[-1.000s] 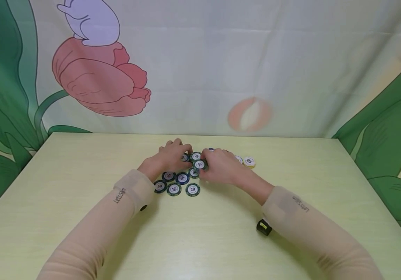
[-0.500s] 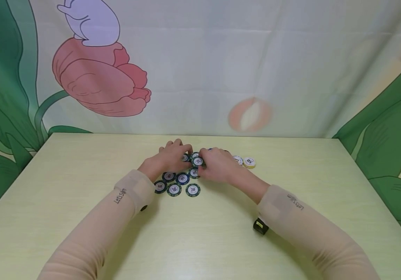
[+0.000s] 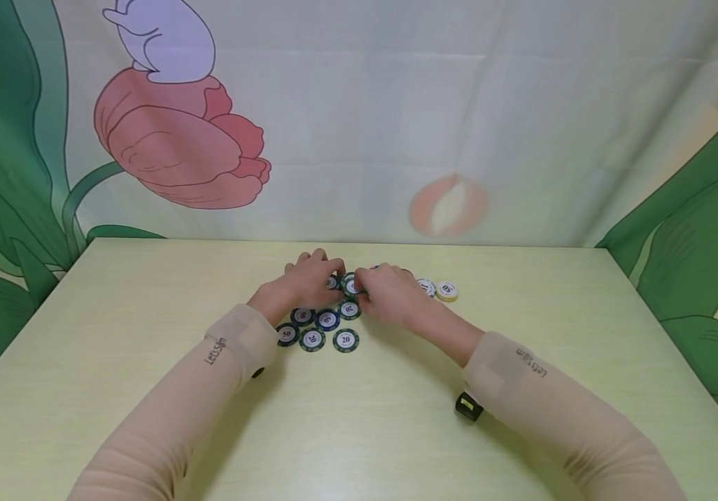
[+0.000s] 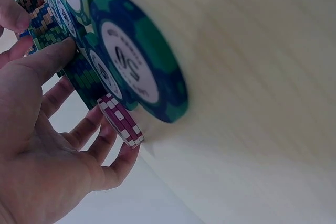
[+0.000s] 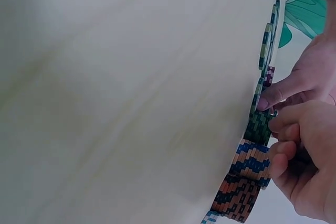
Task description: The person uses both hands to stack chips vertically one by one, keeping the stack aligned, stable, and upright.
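Observation:
Poker chips lie and stand in a group on the table. My left hand (image 3: pixel 305 280) curls its thumb and fingers round a stack of dark blue chips (image 4: pixel 84 81); its outer fingers lie against a short purple-and-white stack (image 4: pixel 122 121). Beside it, my right hand (image 3: pixel 393 296) pinches the edge of a green chip (image 3: pixel 350 284) on top of a green stack (image 5: pixel 258 126). The right hand's thumb and index finger are at that stack's top in the right wrist view. Part of the stacks is hidden behind both hands.
Flat green and blue chips (image 3: pixel 328 320) lie in front of the hands. Beyond the right hand stand blue-and-tan (image 5: pixel 251 161) and black-and-orange stacks (image 5: pixel 236 198), with white-and-yellow chips (image 3: pixel 447 291) at the right. A printed curtain (image 3: pixel 334 125) hangs behind the table.
My right hand has moved slightly away and left, bringing a green chip from in front of the green stack onto its top. The left hand has stayed in place.

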Demonstrator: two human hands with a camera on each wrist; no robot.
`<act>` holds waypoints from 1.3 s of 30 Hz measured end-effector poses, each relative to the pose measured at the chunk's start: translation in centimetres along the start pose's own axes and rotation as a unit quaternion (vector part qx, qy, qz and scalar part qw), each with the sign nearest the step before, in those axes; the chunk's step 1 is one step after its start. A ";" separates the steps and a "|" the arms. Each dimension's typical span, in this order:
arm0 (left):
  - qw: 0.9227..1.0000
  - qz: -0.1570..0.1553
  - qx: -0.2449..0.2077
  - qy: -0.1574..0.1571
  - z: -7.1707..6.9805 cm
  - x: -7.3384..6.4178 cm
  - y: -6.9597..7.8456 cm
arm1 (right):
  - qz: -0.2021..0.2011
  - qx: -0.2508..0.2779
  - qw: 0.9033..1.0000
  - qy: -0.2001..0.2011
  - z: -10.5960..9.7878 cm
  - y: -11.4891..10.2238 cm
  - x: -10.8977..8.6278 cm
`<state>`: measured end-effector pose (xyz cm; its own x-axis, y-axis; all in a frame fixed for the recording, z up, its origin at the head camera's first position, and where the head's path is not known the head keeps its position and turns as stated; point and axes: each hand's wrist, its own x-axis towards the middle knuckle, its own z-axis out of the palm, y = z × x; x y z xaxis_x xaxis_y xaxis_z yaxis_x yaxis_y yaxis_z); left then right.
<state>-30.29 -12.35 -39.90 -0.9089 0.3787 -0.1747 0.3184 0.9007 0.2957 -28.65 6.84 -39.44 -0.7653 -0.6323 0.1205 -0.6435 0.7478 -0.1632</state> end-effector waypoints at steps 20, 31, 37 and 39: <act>1.000 -0.003 -0.001 -0.003 -0.1 -0.1 0.1 | 0.026 -0.011 0.999 0.023 0.3 -0.5 0.6; 1.000 0.001 0.000 -0.003 -0.2 -0.2 0.3 | 0.033 -0.008 0.999 0.025 0.1 -0.5 0.1; 1.000 0.002 0.000 -0.003 -0.2 -0.2 0.2 | 0.011 -0.035 0.999 -0.005 -0.3 -0.8 -0.6; 1.000 0.001 0.000 -0.003 -0.2 -0.2 0.2 | 0.001 -0.040 0.999 -0.025 -0.4 -1.0 -0.9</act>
<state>-30.11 -12.30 -39.59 -0.9064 0.3820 -0.1806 0.3202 0.8998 0.2963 -27.29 6.78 -38.96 -0.7665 -0.6384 0.0701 -0.6423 0.7618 -0.0845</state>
